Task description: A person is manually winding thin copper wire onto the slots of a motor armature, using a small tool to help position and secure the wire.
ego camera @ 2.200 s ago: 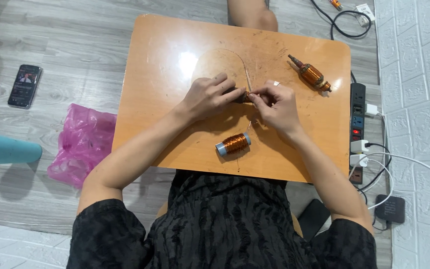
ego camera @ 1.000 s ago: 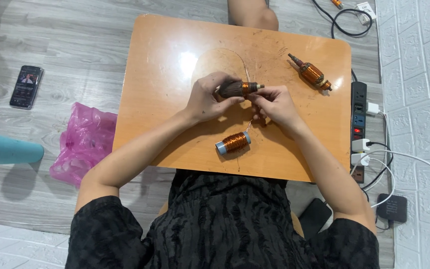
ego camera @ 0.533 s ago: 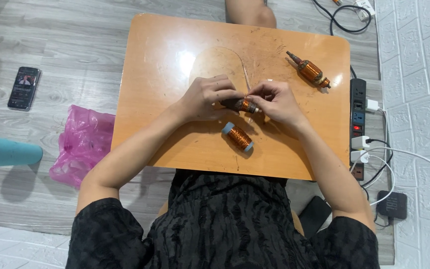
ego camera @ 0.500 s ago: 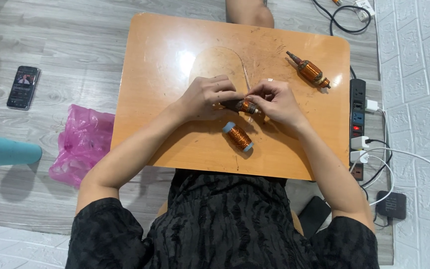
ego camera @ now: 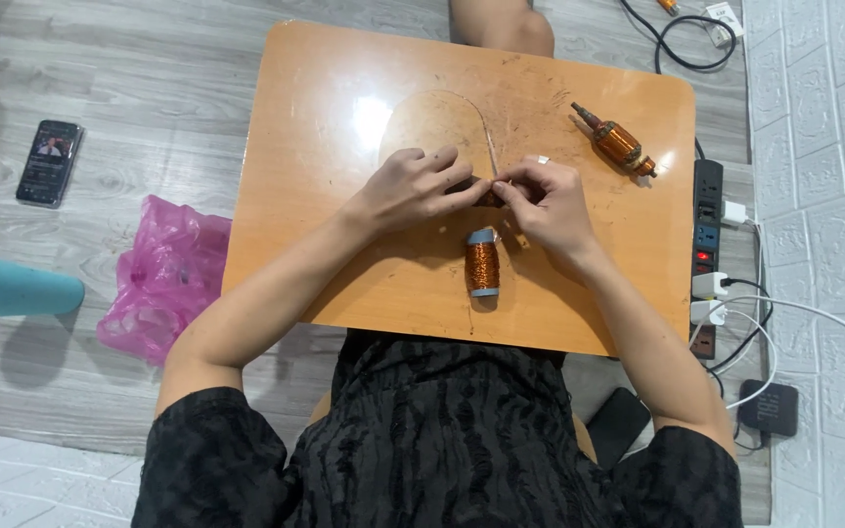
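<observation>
- Copper wire spool point(ego camera: 482, 263) lies on its side on the table point(ego camera: 344, 244), nearest the person, just below the two hands; pale end caps, axis pointing away from the person.
- Left hand point(ego camera: 413, 188): fingers curled, pinched shut on a small dark motor part point(ego camera: 489, 197) at the fingertips; most of the part is hidden.
- Right hand point(ego camera: 548, 200): also closed to a pinch, thumb and forefinger meeting the same part from the other side; cannot tell if it grips the part or the thin wire point(ego camera: 486, 147).
- Thin wire runs from the pinch away across the table in a loop.
- Farther right: a second armature point(ego camera: 616, 144), copper-wound with a dark shaft, lies apart from the hands near the table's far corner.
- Power strip point(ego camera: 707, 254) on the floor beside the table's right edge.
- Off left: pink bag point(ego camera: 163, 279), phone point(ego camera: 49, 163).
- Versus half a second ago: spool turned from slanted to nearly straight; hands hold the same place.
</observation>
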